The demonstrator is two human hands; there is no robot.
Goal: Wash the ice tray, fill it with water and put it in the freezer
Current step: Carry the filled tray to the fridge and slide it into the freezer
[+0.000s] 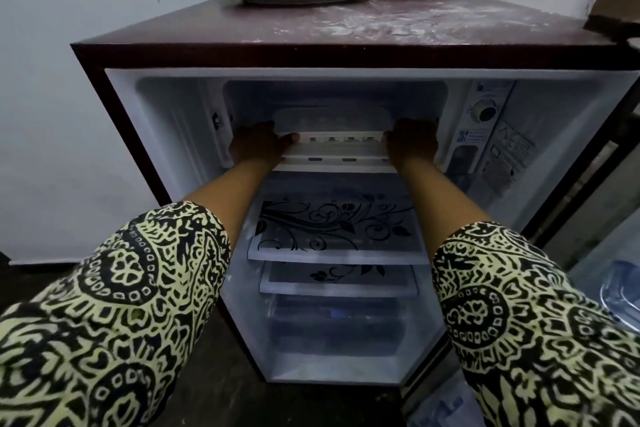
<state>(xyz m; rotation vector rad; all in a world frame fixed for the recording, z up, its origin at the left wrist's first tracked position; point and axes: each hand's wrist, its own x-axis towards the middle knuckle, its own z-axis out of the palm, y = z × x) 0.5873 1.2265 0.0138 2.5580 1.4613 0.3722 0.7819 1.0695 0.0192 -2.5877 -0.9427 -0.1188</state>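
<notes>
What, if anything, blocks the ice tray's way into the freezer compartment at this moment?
Nothing visible. The left hand and right hand hold the ice tray by its ends at the mouth of the freezer compartment, and the space behind it looks open, though dim.

Dim room around me; my fridge (346,184) interior unlit, soft and grainy, straight edges bowing toward the wide-angle frame corners.
</notes>
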